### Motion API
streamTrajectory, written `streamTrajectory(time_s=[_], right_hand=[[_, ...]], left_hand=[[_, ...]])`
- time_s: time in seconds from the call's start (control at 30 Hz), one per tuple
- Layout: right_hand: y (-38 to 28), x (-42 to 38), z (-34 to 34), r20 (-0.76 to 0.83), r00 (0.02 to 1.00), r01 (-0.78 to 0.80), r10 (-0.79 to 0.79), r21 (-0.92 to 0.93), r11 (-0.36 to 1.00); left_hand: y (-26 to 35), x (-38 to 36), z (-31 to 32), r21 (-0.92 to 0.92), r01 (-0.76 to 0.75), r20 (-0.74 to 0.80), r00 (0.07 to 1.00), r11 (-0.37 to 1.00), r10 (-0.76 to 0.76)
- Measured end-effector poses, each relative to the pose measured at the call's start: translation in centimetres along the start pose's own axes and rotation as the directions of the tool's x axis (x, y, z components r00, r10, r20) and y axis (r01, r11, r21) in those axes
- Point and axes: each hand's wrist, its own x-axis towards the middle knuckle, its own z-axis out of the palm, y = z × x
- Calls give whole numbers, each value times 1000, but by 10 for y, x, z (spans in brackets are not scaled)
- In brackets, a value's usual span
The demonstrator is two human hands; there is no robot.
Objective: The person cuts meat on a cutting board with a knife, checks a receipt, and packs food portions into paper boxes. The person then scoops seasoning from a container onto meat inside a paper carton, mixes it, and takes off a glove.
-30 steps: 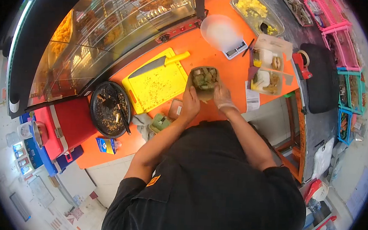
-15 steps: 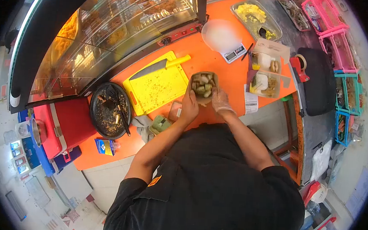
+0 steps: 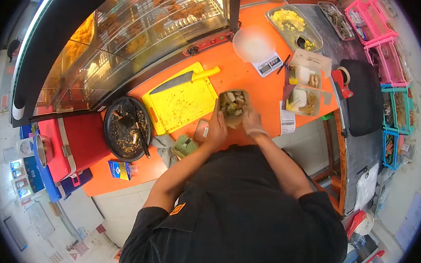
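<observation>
Plainly, the box [image 3: 233, 122] of food chunks [image 3: 233, 104] is just right of the board [image 3: 183, 105], over the counter [image 3: 267, 103]; the left hand [image 3: 216, 130] holds its left side, the right hand [image 3: 253, 122] its right; on the board lies the knife [image 3: 173, 84]; left of the board sits the pan [image 3: 115, 143]; beyond the board, rightward, the scale [image 3: 270, 65]

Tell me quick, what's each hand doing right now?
Left hand: holding one side of the open, brown, boxy container of chunky food pieces.
Right hand: in a clear glove, holding the container's other side.
</observation>
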Motion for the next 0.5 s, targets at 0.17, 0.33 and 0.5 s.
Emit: streamTrajectory(time_s=[0.17, 0.33, 0.5], right_hand=[[-11, -7, -10, 68, 998, -4, 12, -114, 993], [11, -10, -1, -113, 956, 259, -272, -119, 959], [-12, -5, -5, 96, 979, -175, 179, -48, 983]], left_hand=[[6, -10, -1, -22, 3, -12, 1000, 1000, -3], [4, -12, -1, -40, -33, -64, 997, 999, 30], [0, -7, 2, 38, -87, -61, 994, 995, 89]])
